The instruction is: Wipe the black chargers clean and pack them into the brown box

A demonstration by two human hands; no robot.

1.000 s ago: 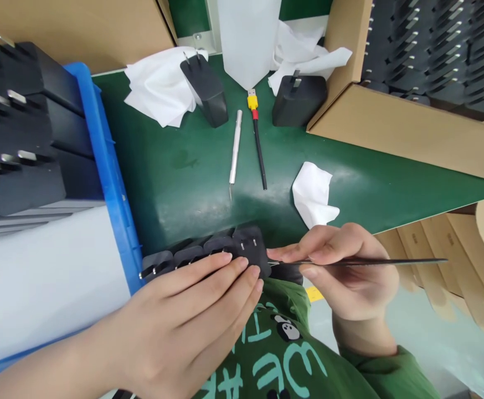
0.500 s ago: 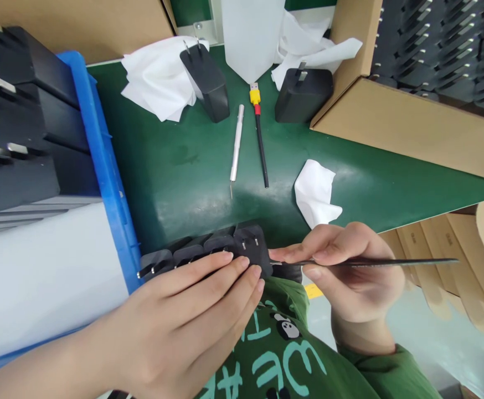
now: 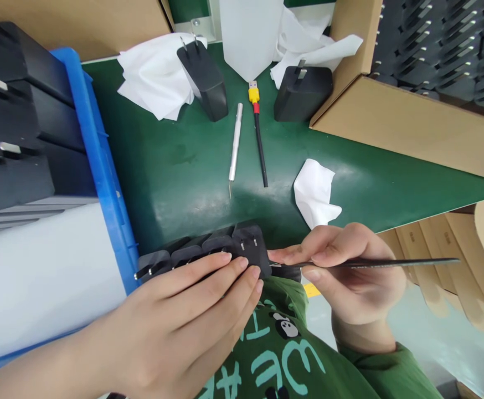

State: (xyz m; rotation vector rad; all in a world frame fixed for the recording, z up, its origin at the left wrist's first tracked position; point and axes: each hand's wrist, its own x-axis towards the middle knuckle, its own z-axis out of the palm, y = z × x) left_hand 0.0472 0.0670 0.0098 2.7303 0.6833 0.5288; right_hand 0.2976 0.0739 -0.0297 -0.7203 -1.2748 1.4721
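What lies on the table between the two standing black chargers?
In the head view, a white pen-like tool and a black cable with a yellow USB plug lie there, before a white container.

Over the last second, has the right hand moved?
No. The right hand keeps the same place below the crumpled wipe, thin rod tip at the end adapter.

The left hand hides most of the row of black chargers at the desk's near edge; the thin tool's tip is too small to make out.
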